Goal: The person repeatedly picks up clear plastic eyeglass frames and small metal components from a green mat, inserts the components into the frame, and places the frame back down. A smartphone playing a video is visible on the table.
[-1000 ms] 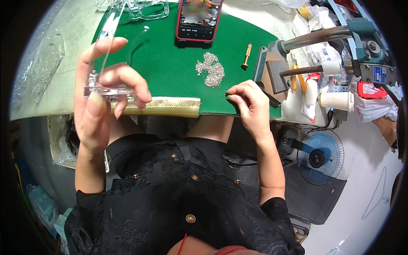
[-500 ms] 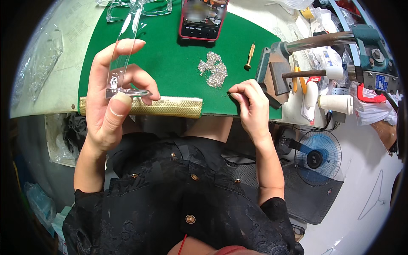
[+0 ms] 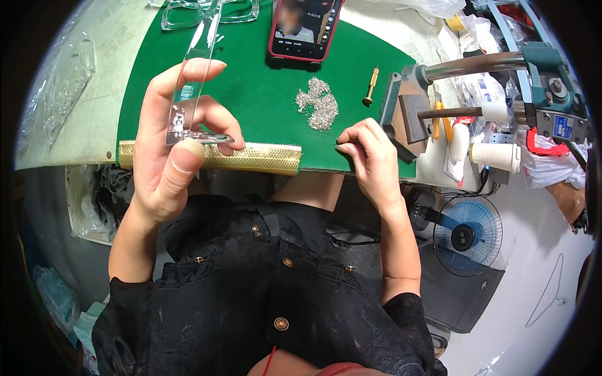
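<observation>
My left hand (image 3: pixel 160 150) is raised over the front left of the green mat, closed around a clear plastic spectacle frame (image 3: pixel 202 59). One long arm of the frame points up and away; my thumb presses near its hinge corner. At the mat's front right, my right hand (image 3: pixel 375 153) has thumb and forefinger pinched together. Whatever sits in that pinch is too small to name; a dark speck shows at the fingertips. Just beyond lies a pile of tiny silvery pieces (image 3: pixel 323 113), like small screws. A short brass screwdriver (image 3: pixel 371 86) rests to its right.
A gold textured strip (image 3: pixel 269 158) lines the mat's front edge. A phone (image 3: pixel 306 31) in a red case stands at the back, with more clear spectacle frames (image 3: pixel 179 17) to its left. On the right are a metal bench press (image 3: pixel 464 62), orange-handled pliers (image 3: pixel 446 125) and a white cup (image 3: pixel 495 156).
My left hand has shifted slightly right with the spectacle frame. The right hand stays nearly in place, still pinched. The phone's screen shows a different picture.
</observation>
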A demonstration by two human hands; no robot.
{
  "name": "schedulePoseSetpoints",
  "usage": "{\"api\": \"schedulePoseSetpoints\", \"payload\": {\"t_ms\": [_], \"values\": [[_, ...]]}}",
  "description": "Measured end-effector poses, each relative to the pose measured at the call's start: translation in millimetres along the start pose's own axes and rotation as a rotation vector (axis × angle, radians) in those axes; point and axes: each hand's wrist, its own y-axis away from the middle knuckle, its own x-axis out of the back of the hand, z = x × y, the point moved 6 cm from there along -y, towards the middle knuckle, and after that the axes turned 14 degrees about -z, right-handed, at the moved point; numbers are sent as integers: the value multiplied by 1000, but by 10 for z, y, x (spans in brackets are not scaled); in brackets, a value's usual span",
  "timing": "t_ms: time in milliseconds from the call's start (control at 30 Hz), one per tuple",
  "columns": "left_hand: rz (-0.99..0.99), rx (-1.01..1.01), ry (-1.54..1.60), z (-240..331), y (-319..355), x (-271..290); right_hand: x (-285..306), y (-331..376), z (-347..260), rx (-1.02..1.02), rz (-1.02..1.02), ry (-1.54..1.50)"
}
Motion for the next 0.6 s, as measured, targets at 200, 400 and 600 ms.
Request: {"api": "schedulePoseSetpoints", "payload": {"t_ms": [200,400,600], "values": [[64,-42,-13,27,5,2,-10,-51,-33,3,-2,74],[167,51,-71,9,44,4,-45,-29,-50,9,22,180],[8,-27,-14,95,-74,-258,-5,117,16,18,65,48]]}}
